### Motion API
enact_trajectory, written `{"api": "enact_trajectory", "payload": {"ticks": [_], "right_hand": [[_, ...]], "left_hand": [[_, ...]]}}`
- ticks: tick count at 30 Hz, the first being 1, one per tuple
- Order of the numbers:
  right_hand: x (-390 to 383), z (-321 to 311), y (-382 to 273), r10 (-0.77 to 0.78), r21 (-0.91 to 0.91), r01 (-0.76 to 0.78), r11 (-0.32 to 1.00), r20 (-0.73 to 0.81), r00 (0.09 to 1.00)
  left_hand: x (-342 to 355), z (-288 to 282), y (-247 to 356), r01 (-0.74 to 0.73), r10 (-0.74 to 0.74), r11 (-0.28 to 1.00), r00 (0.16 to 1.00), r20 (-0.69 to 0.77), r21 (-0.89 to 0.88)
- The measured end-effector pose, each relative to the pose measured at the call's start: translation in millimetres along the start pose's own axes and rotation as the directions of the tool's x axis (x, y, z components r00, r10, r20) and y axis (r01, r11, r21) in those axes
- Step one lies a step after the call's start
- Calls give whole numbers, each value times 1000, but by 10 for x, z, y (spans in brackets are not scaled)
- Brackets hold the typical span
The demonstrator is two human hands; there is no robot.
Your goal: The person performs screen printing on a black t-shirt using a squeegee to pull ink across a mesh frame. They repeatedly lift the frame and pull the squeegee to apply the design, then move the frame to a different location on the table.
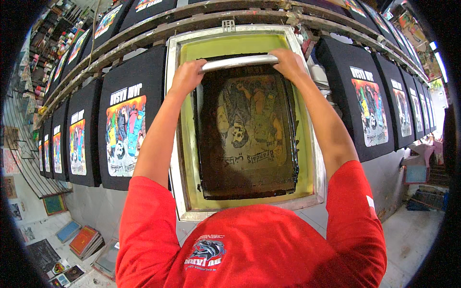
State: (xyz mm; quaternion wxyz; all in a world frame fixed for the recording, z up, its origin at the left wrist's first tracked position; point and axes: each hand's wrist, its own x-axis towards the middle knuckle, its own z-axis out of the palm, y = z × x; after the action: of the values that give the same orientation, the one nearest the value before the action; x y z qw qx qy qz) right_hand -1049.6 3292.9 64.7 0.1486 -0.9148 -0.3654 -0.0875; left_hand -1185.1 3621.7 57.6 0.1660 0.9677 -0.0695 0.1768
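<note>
- Long curved rows of black T-shirts with bright multicoloured prints (pixel 124 129) hang on boards along a wooden rail (pixel 144 36), running off to both sides of the workshop, with another printed black shirt (pixel 367 108) just to the right of the work.
- Between those shirts lies a metal-framed printing screen with yellow-green mesh (pixel 307 144), its rim pale and its middle covered by a dark, ink-soaked rectangle showing a faint figure design.
- Across the far end of that dark patch sits a long squeegee with a rounded silver metal handle (pixel 238 62), lying crosswise and resting on the mesh.
- The person's left hand (pixel 188 75) wraps the squeegee's left end, fingers curled closed over the handle so the bar runs out from under the knuckles toward the right.
- The right hand (pixel 288 63) clasps the opposite end the same way, fingers folded over the top of the bar, with the bare silver stretch showing between the two fists.
- Both forearms reach up from red short sleeves (pixel 149 216) at the lower edge.
- Down on the grey floor at lower left lie flat coloured boards and printed sheets (pixel 84 240), well apart from the screen.
</note>
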Motion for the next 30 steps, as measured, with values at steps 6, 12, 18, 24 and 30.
{"api": "enact_trajectory", "payload": {"ticks": [6,12,18,24,30], "right_hand": [[-338,-46,-191,-23,-12,24,1000,95,995],[-1143,-1019,-737,-83,183,21,983,338,938],[-2469,-1219,-1215,-2,182,-107,978,514,858],[-2884,-1071,-1412,72,143,-143,979,414,907],[-3017,-1019,-1445,50,115,-87,989,293,955]], "left_hand": [[-330,-61,132,29,-26,999,995,98,-29],[-971,-1033,961,123,-56,986,887,459,-116],[-1998,-1224,1713,238,-45,948,760,649,-213],[-2431,-1036,1838,220,-103,964,824,557,-147],[-2579,-1035,1959,196,-157,980,891,427,-47]]}}
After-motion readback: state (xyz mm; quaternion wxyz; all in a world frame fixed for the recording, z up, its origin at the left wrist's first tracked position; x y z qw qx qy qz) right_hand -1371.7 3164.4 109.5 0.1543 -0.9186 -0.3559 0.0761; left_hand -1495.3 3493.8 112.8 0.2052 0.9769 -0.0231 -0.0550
